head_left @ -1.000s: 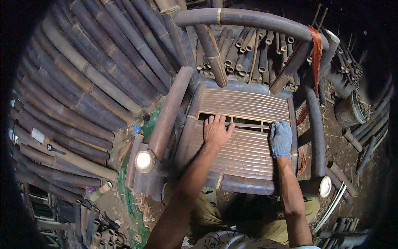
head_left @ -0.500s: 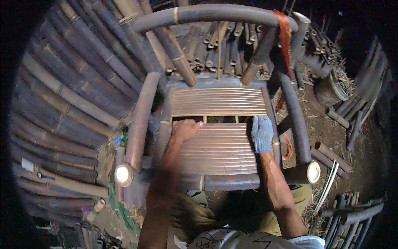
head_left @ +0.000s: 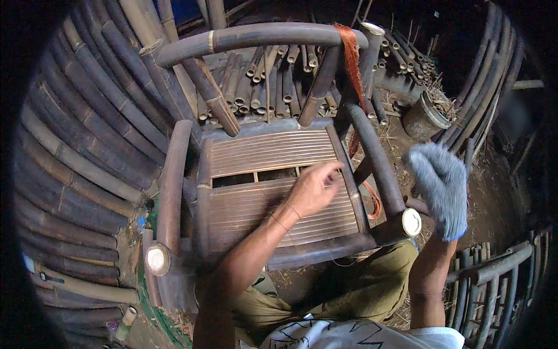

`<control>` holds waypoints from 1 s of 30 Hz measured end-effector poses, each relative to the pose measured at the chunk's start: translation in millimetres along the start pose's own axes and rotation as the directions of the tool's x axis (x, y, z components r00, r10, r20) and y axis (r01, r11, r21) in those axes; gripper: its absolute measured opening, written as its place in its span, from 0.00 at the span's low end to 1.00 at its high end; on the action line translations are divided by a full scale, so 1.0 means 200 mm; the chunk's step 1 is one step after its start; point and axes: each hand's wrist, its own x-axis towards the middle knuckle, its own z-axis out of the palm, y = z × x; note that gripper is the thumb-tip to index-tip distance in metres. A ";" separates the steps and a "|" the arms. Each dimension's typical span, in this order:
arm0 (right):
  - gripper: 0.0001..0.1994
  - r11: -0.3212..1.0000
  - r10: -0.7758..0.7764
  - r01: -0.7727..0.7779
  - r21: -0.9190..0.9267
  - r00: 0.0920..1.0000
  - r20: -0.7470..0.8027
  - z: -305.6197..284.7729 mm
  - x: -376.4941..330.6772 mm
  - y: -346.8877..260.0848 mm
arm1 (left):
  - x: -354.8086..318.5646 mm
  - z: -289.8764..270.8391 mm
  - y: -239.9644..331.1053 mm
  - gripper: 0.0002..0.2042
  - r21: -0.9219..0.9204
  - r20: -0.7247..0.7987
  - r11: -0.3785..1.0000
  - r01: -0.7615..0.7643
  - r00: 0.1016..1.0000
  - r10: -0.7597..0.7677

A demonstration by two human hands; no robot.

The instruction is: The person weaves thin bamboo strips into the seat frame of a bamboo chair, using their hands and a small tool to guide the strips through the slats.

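A dark bamboo armchair [head_left: 261,36] stands in front of me. Its seat has a far panel of narrow bamboo slats [head_left: 273,152] and a near panel of slats [head_left: 250,212], with a gap between them that shows crosspieces beneath. My bare left hand [head_left: 314,185] reaches across to the right end of the near panel. Its fingers are curled in; whether they grip a slat is hidden. My right hand [head_left: 444,183], in a grey knitted glove, is raised right of the chair's right armrest [head_left: 378,160]. Its fingers look bent, slightly blurred, with nothing visible in them.
Long dark bamboo poles [head_left: 75,145] lie along the left. Cut bamboo pieces [head_left: 285,81] are stacked behind the chair. A bucket of shavings [head_left: 427,116] stands at the far right. A red strip [head_left: 351,58] hangs from the backrest. A bamboo rack [head_left: 500,264] is at the lower right.
My left hand has moved from the near panel's left far corner to its right end. My gloved right hand has left the slats and swung right, outside the chair. The view has shifted.
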 end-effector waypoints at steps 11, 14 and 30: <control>0.10 0.755 0.424 -0.329 -0.567 0.905 0.039 1.15 0.23 0.67 | 0.07 -0.14 -0.73 0.16 0.688 0.121 0.579 0.439 0.717 -0.687; 0.09 0.792 0.465 -0.290 -0.538 0.857 0.223 1.43 0.14 0.72 | 0.06 -0.03 -0.79 0.18 0.591 0.073 0.582 0.559 0.681 -0.729; 0.11 -0.017 -0.247 -0.992 0.127 0.127 0.961 1.68 0.23 0.94 | 0.21 -0.03 -0.87 0.19 0.548 0.329 0.619 0.562 0.535 -0.778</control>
